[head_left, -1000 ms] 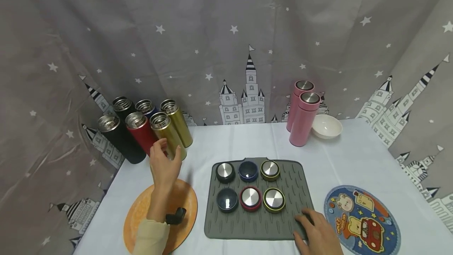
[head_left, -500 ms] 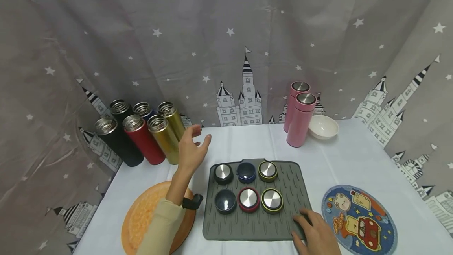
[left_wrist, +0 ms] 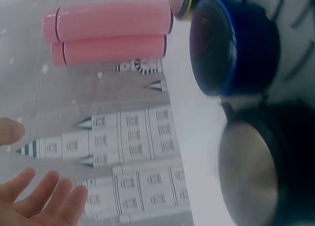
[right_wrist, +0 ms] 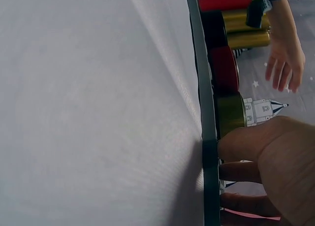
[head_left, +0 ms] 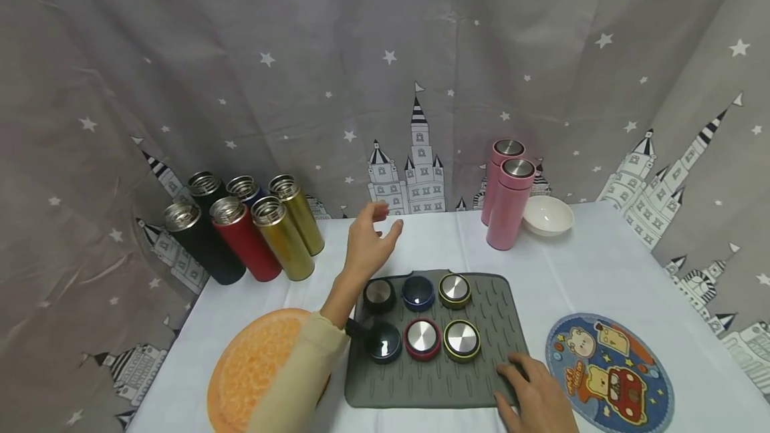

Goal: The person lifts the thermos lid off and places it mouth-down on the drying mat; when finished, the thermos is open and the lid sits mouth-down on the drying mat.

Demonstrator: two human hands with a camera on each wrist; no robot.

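Note:
My left hand (head_left: 368, 246) hovers beyond the back left of the grey drying mat (head_left: 409, 389), fingers loosely bent and holding nothing. Below its wrist is a black lid with a steel top (head_left: 379, 296); a blue lid (head_left: 418, 293) and a gold-rimmed lid (head_left: 454, 289) complete that row. In front lie a dark glossy lid (head_left: 385, 344), a red-rimmed lid (head_left: 422, 338) and another gold-rimmed lid (head_left: 462, 339). My right hand (head_left: 537, 396) rests with relaxed fingers on the mat's front right corner. The right wrist view shows its fingertips (right_wrist: 236, 142) on the mat.
Several lidless bottles stand at the left, including a red bottle (head_left: 249, 246) and a gold bottle (head_left: 285, 242). Two pink bottles (head_left: 507, 216) and a white bowl (head_left: 549, 217) are at the back right. An orange round mat (head_left: 252, 366) and a blue cartoon mat (head_left: 610, 369) flank the grey one.
The left hand has moved right, from beside the front gold bottle to above the back of the grey mat. The right hand stays at the mat's corner.

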